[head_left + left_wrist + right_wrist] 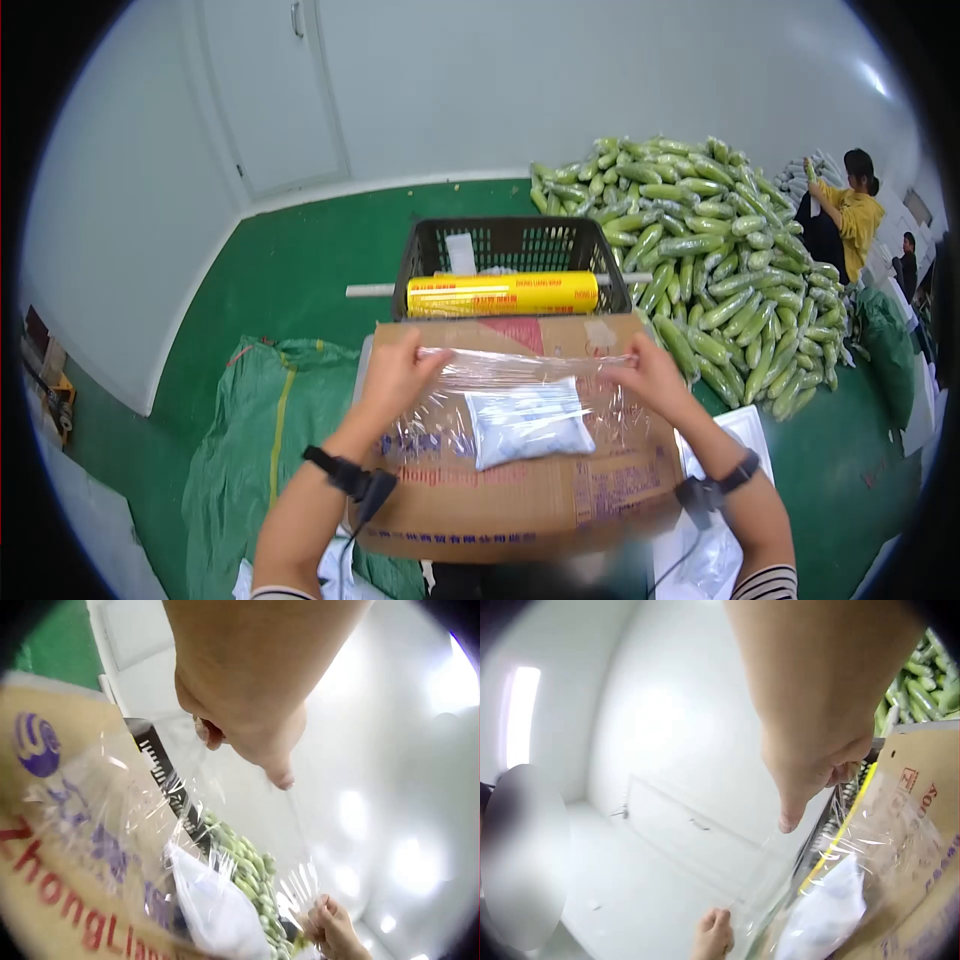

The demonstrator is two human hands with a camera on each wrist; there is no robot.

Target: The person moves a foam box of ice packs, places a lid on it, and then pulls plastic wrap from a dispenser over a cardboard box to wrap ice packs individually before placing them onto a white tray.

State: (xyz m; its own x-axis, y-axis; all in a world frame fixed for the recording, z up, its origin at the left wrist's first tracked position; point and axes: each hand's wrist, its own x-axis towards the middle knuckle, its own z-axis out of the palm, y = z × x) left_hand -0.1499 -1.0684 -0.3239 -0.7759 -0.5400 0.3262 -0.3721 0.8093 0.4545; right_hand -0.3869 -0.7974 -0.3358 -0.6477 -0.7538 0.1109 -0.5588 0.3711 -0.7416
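Note:
A sheet of clear cling film [520, 385] is stretched over a brown cardboard box [520, 500]. My left hand [415, 362] pinches its left corner and my right hand [630, 370] pinches its right corner. A white packet [527, 425] lies on the box under the film. The film runs back to a yellow roll [505, 294] on a rod across a black crate [510, 245]. The left wrist view shows my left hand [225, 739] gripping the film [142, 817] above the packet [217, 907]. The right wrist view shows my right hand [817, 769] over the box [922, 802].
A large pile of green cucumbers [700, 250] lies on the green floor to the right of the crate. A person in yellow [850, 215] sits behind it. A green sack [250, 430] lies to the left and a white tray [740, 440] to the right.

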